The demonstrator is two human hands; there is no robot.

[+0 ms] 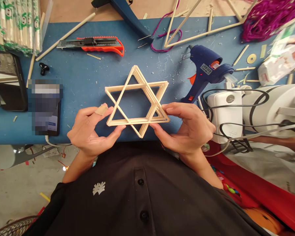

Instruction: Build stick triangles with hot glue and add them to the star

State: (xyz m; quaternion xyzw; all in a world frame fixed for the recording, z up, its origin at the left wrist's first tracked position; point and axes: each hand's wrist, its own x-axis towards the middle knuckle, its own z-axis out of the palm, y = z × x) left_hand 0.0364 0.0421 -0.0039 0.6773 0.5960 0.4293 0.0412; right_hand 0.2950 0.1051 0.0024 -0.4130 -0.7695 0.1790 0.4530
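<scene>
A six-pointed star frame, built from stacked layers of thin wooden sticks, is held up over the blue table mat. My left hand pinches its lower left corner between thumb and fingers; a beige bandage wraps one finger. On the other side, my right hand grips the lower right corner, thumb below and fingers above. Beyond the star lies an orange utility knife with a clear-grey blade end. To the right of the star rests a blue glue gun.
Phones lie at the left, below bundles of wrapped chopsticks. Purple yarn and a larger stick frame sit at the back right. A white charger with tangled cables stands at the right. A dark-blue handled tool lies at the back.
</scene>
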